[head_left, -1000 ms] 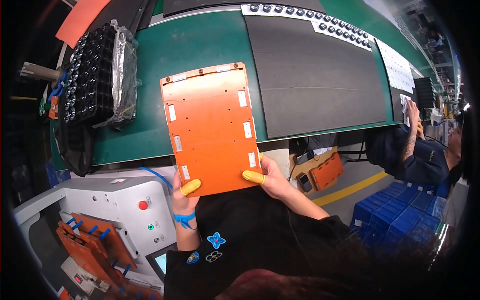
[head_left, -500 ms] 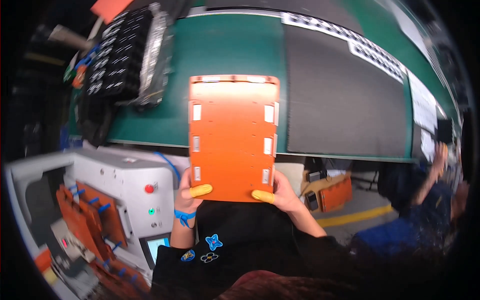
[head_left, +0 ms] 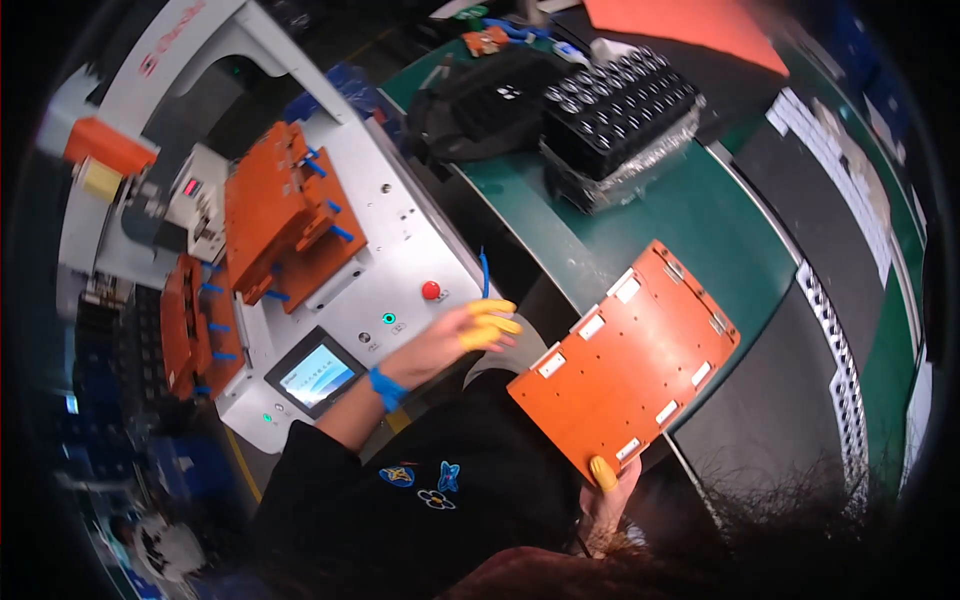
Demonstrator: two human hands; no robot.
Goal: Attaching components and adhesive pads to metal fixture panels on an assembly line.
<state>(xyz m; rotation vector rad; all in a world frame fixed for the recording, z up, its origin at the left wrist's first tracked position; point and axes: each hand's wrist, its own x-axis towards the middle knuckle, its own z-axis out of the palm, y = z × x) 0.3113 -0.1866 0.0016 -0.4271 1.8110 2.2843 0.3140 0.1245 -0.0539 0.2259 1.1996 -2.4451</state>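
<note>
My right hand (head_left: 612, 492) grips the near corner of an orange rectangular plate (head_left: 635, 360), its thumb in a yellow finger cot on the upper face. White and metal inserts line the plate's long edges, and two metal hinge-like pieces sit at its far end. My left hand (head_left: 470, 330) is off the plate, fingers stretched out with yellow finger cots on several of them and nothing held. It hovers near a red push button (head_left: 431, 290) on the grey machine's panel (head_left: 395, 250), apart from it. A blue band circles my left wrist.
Orange hinged fixtures (head_left: 265, 215) with blue pegs stand on the machine at the left. Its panel has a lit screen (head_left: 316, 374) and a green-lit button (head_left: 389, 319). A black tray of round parts (head_left: 610, 120) lies on the green bench (head_left: 530, 210).
My view has swung left toward the machine. The left hand has let go of the orange plate and moved away leftward; the right still holds the plate, now tilted.
</note>
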